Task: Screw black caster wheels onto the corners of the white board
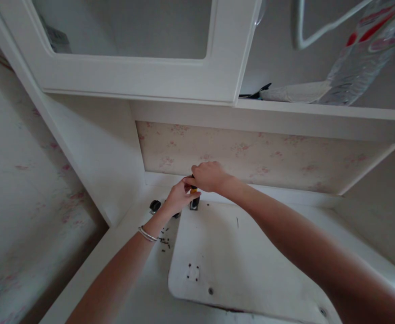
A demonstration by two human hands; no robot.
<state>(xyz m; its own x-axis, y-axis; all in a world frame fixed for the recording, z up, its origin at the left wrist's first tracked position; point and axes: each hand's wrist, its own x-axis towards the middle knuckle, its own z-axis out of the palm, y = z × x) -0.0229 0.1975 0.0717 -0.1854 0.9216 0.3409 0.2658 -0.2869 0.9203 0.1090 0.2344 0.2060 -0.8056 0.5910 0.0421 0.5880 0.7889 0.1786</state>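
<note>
We see a black-and-yellow tool, probably a screwdriver, above a black fitting at the far left corner of a white board. Our right hand has its grip curled around the tool's top, seemingly to press and turn it; our left hand pinches lower down, likely to steady tool and fitting, though the fingers hide the exact contact. The board lies flat on the counter, which probably lends firm backing. Four holes form a square by its near left corner. Just beyond its left edge, loose screws and a black caster lie on the counter, within easy reach.
</note>
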